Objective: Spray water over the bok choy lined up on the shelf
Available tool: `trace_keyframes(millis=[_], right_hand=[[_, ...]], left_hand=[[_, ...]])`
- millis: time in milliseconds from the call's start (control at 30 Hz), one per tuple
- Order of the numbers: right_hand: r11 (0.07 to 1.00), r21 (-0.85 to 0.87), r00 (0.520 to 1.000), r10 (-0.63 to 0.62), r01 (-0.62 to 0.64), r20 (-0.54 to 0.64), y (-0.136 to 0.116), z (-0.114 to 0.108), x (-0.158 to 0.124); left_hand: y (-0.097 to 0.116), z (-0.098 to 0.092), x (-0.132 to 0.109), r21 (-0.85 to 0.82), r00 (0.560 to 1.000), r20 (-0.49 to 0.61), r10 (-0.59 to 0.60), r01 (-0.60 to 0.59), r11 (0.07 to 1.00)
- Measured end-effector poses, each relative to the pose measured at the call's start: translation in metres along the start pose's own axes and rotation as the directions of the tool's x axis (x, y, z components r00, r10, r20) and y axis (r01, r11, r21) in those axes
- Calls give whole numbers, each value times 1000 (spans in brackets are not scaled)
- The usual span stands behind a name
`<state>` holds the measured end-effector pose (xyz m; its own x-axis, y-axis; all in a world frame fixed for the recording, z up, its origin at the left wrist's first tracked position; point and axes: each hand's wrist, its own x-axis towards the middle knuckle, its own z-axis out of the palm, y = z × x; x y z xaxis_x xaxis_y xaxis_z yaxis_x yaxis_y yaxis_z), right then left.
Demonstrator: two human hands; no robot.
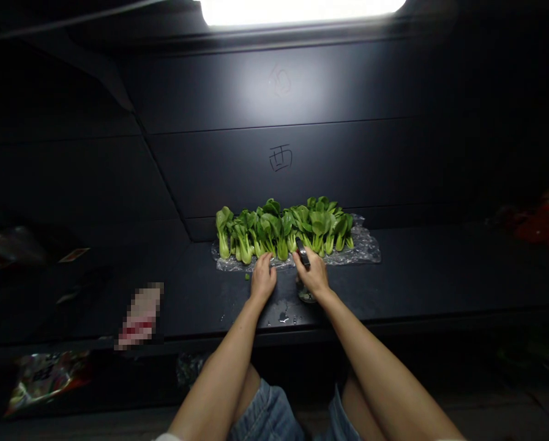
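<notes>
From the head view, a row of leafy green, pale-stemmed bok choy (283, 229) lies on crumpled clear plastic wrap (366, 248), near the far edge of a dark matte table (393, 272). The left hand (264, 278) rests just before the row, its fingers held together and touching the wrap's near edge. The right hand (313, 275) has its fingers closed around a narrow black tool handle (303, 253). Small water spots (281, 317) mark the table between the hands and its front edge.
</notes>
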<state>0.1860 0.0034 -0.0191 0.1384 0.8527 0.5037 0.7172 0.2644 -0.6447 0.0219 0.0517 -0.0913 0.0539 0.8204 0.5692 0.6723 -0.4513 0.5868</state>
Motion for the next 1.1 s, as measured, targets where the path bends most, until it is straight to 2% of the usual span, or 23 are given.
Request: trace_keyframes(millis=[367, 600, 800, 900, 1100], right_hand=[[995, 57, 994, -82, 79, 65, -14, 17, 5], [999, 17, 995, -37, 36, 89, -29, 32, 7], [986, 93, 979, -148, 136, 142, -37, 40, 6], [979, 122, 968, -186, 166, 171, -42, 43, 4], [985, 75, 970, -168, 157, 174, -49, 51, 3]], left_hand=[[-11, -5, -1, 17, 1000, -21, -10, 10, 1000], [-22, -20, -5, 37, 999, -31, -38, 40, 999], [-26, -25, -3, 30, 996, -40, -78, 79, 996], [-24, -30, -1, 12, 993, -76, -86, 88, 996], [-31, -43, -3, 3, 979, -161, -123, 125, 992]])
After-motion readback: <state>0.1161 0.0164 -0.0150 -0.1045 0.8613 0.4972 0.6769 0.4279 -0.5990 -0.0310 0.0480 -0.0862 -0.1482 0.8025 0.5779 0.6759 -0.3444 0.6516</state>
